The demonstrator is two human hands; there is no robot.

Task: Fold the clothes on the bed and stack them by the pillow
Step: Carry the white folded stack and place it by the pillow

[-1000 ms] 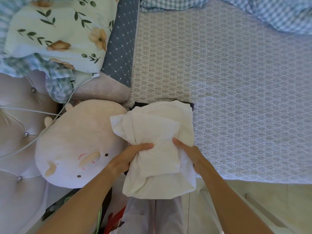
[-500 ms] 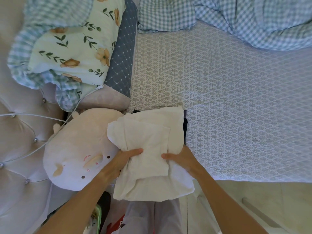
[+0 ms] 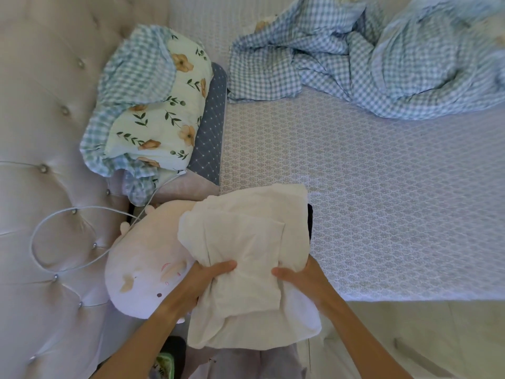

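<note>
At bed's near edge, by the headboard end, both hands hold a folded white cotton garment (image 3: 246,258). Left hand (image 3: 203,280) grips its left side w/ thumb on top and fingers curled under the cloth; right hand (image 3: 303,280) grips the right side the same way, thumb pressing a crease on top, rest of fingers hidden under fabric. Garment's far part lies over a dark folded item (image 3: 310,222), only a thin black strip of which shows at the right edge; near part hangs past the mattress edge toward the person. Its left corner overlaps a round pale-pink plush toy w/ stitched face (image 3: 144,266), which sits just beside it. Beyond the plush, a floral-print pillow w/ blue-green gingham frill (image 3: 155,110) leans at the tufted beige upholstered headboard (image 3: 49,105), resting on a grey-blue diamond-quilted cushion (image 3: 211,124). A thin white cable (image 3: 54,217) loops across the headboard toward the plush. Grey-white patterned bedsheet (image 3: 382,201) covers the mattress; crumpled blue gingham duvet (image 3: 369,61) is bunched at the far side, well apart from the hands. Pale floor (image 3: 437,337) shows at lower right.
</note>
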